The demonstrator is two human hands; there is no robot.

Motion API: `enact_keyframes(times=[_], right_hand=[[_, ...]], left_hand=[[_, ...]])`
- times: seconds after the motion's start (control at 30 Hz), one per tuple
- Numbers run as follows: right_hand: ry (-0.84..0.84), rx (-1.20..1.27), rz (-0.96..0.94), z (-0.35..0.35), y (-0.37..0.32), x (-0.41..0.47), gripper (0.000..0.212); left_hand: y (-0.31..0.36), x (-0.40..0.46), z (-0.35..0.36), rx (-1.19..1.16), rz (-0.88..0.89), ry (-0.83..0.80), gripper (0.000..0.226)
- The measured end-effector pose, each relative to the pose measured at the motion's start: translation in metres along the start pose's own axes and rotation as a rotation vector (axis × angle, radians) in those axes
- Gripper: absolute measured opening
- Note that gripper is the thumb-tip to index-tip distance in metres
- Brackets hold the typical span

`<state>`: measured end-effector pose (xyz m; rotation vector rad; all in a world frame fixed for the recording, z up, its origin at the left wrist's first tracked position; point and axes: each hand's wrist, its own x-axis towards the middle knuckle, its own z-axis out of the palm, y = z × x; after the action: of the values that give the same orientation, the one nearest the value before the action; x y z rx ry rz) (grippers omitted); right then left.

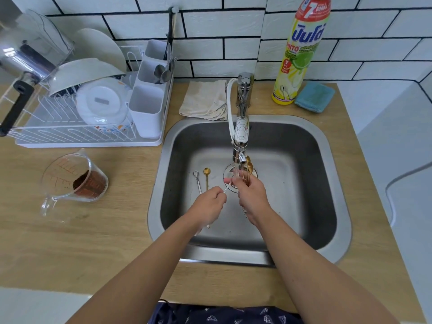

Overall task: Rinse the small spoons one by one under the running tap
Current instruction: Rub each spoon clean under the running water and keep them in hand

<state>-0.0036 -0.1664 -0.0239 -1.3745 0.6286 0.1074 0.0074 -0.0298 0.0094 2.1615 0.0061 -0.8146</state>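
Over the steel sink (325, 174) my left hand (208, 205) pinches the handle of a silver spoon (227, 188), whose bowl end reaches up under the tap (240, 139), where water runs. My right hand (251, 195) touches that spoon's upper end while gripping several gold spoons (248, 166) whose bowls stick up beside the spout. On the sink floor to the left lie a silver spoon (197, 181) and a gold spoon (206, 177), side by side. Another handle tip shows below my left hand.
A white dish rack (88, 141) with plates, bowls and a cutlery holder stands at the left. A glass measuring jug (74, 181) with brown powder sits on the wooden counter. Behind the sink are a folded cloth (203, 99), a dish soap bottle (299, 52) and a blue sponge (314, 97).
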Motion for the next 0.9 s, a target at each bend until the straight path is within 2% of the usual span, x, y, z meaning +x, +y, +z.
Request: enact_keyframes(times=[0.07,0.2,0.3,0.43,0.57,0.63,0.7,0.8,0.83,0.9], right_hand=[[-0.01,0.014,-0.007,-0.003,0.0,0.0,0.024],[0.011,0.05,-0.018,-0.005,-0.005,-0.001,0.011],[0.013,0.063,0.01,-0.003,-0.005,0.0,0.022],[-0.027,0.009,-0.024,-0.005,-0.003,-0.006,0.02],[0.028,0.02,-0.041,-0.005,-0.01,-0.006,0.015],[0.016,0.057,0.005,-0.005,-0.013,-0.005,0.023],[-0.069,0.184,0.046,-0.007,-0.014,-0.005,0.027],[-0.2,0.335,0.063,-0.012,-0.014,-0.005,0.026],[-0.204,0.331,0.063,-0.013,-0.015,-0.005,0.028],[-0.155,0.255,0.081,-0.013,-0.016,-0.004,0.03]], left_hand=[[0.0,0.0,0.0,-0.037,-0.028,-0.029,0.025],[0.0,0.0,-0.002,-0.153,-0.077,-0.084,0.025],[0.001,-0.001,-0.005,-0.206,-0.092,-0.1,0.023],[0.003,-0.003,-0.009,-0.287,-0.128,-0.133,0.021],[0.004,-0.007,-0.008,-0.362,-0.15,-0.199,0.017],[0.006,-0.008,-0.009,-0.417,-0.174,-0.226,0.015],[0.007,-0.006,-0.013,-0.528,-0.224,-0.305,0.019],[0.007,-0.005,-0.023,-0.736,-0.278,-0.519,0.035],[0.007,-0.006,-0.025,-0.736,-0.273,-0.539,0.036],[0.006,-0.007,-0.023,-0.589,-0.219,-0.456,0.037]])
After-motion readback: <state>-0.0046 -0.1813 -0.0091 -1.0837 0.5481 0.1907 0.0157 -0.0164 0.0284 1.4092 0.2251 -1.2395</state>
